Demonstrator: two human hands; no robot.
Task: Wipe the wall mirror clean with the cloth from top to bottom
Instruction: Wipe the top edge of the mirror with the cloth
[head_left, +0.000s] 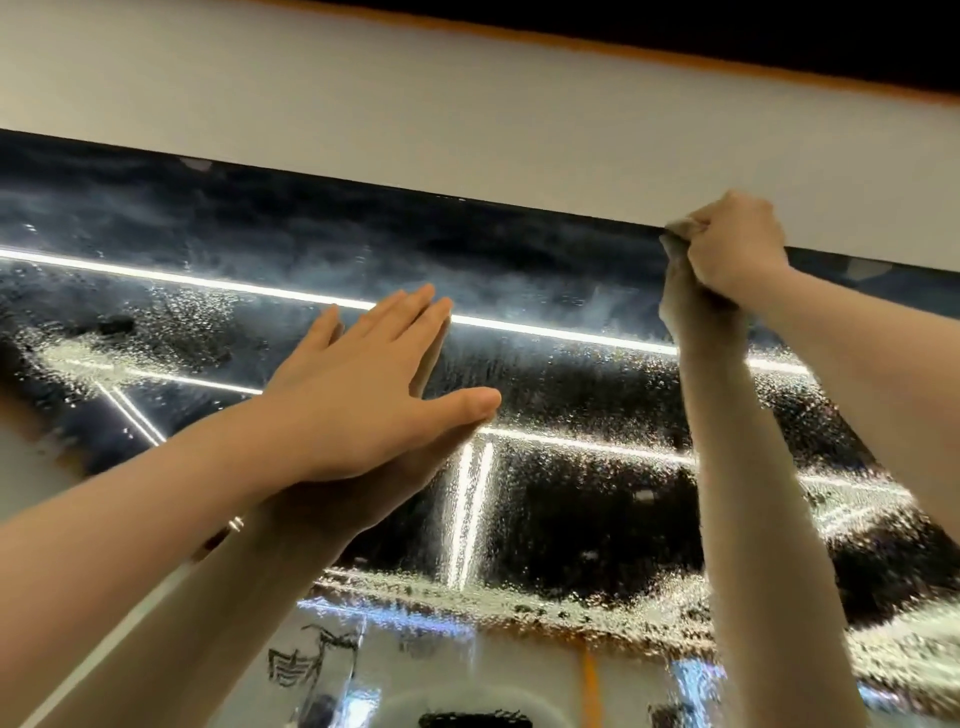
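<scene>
Pale wall (467, 119) is seen above the wall mirror (571, 493), with a dark ceiling band edged in orange at twelve o'clock. At the mirror's top edge, toward two o'clock, the fingers (698, 228) of the right hand (727, 249) are curled tight round a small greyish cloth (675, 231), only a scrap of which shows at the knuckles. The cloth is pressed against the glass right where it meets the wall. At nine o'clock from it, the left hand (363, 384) is laid flat on the mirror, its fingers straight and a little spread, holding nothing.

A hazy, smeared band is seen under the top edge, which suggests that this strip has been worked over, though streaks are left. Below it, from centre down to six o'clock, the glass is thickly covered with droplets. The task is judged to be in its first stage: the top is being wiped and nearly all of the lower mirror is yet to be done.

Bright ceiling light strips are reflected across the wet glass, and blurred shapes of the room near the bottom cannot be made out
</scene>
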